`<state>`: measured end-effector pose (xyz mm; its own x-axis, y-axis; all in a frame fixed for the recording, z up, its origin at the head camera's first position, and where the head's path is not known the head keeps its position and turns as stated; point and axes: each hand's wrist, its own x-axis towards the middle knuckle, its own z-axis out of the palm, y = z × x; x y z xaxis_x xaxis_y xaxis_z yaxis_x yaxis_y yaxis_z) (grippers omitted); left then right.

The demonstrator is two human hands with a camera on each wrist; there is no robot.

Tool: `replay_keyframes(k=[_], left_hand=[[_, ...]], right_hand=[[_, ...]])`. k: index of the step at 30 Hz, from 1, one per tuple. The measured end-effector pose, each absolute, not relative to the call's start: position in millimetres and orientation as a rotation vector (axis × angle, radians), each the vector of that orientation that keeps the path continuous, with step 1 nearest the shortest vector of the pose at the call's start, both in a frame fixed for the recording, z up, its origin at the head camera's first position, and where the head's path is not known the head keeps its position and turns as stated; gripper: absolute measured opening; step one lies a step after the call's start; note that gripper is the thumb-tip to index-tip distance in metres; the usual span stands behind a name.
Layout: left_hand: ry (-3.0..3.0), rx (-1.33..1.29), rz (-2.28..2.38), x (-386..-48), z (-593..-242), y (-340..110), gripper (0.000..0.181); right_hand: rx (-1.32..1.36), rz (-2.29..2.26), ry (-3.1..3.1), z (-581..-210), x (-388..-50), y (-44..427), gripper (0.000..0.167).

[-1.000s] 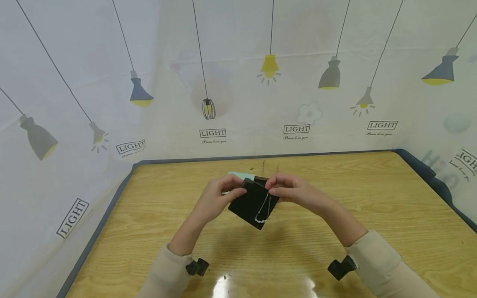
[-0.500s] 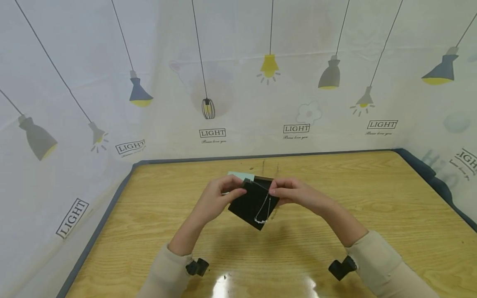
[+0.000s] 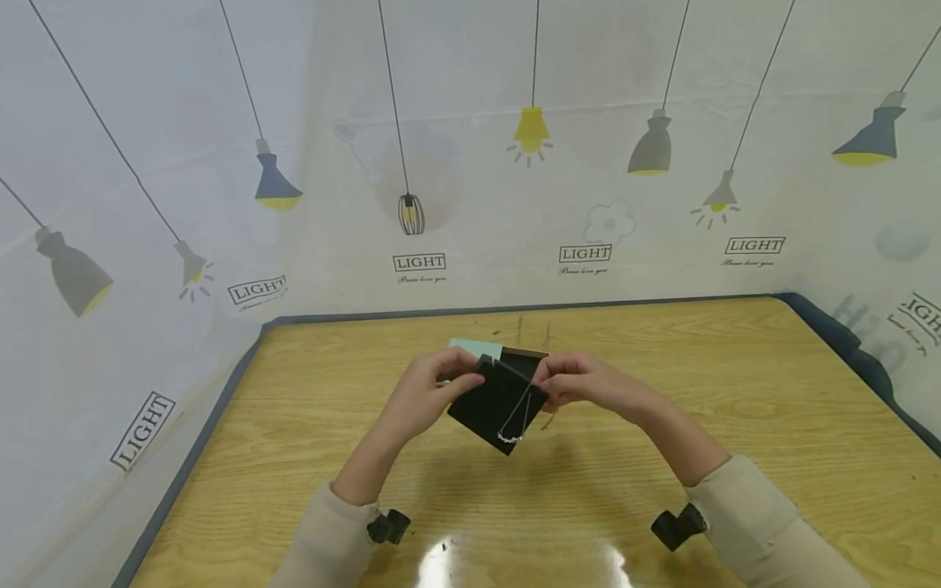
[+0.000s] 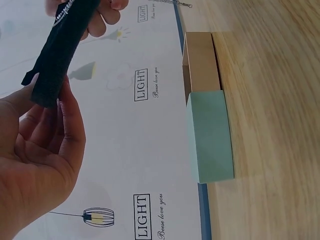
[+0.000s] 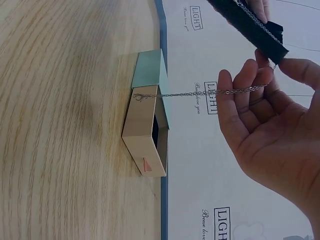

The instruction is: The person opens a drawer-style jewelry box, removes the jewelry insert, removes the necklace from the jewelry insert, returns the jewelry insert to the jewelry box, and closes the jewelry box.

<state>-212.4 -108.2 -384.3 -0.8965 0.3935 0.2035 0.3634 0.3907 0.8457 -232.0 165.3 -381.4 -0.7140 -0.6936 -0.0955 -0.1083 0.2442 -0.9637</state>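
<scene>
A black jewelry pad (image 3: 494, 404) is held tilted above the table. My left hand (image 3: 426, 392) pinches its upper left corner between thumb and fingers. A silver necklace (image 3: 509, 439) lies across its face, with a small row of bright stones near the lower edge. At the opposite corner my right hand (image 3: 599, 388) has its thumb and index finger on the pad, as the right wrist view shows. The loose chain (image 5: 200, 93) hangs from behind the pad past the curled right fingers, ending in a clasp. Part of the chain at the corner is hidden.
Behind the pad, a drawer-style jewelry box stands on the wooden table (image 3: 309, 457). Its mint sleeve (image 4: 212, 137) is at the left, and the tan drawer (image 5: 141, 120) is pulled out to the right. A printed curtain (image 3: 485, 188) surrounds the table's back and sides.
My right fingers have shifted slightly right and behind the pad's corner, from the chain at its upper edge. The pad has dipped a little; the left hand keeps its grip.
</scene>
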Motion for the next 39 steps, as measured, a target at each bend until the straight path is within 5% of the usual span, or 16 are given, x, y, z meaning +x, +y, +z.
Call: replay_keyframes(k=[39], left_hand=[[2.717,0.684,1.414,-212.0,-385.0,-105.6,0.01]], right_hand=[[-0.74,-1.375,2.107,-383.3,-234.6,171.1,0.023]])
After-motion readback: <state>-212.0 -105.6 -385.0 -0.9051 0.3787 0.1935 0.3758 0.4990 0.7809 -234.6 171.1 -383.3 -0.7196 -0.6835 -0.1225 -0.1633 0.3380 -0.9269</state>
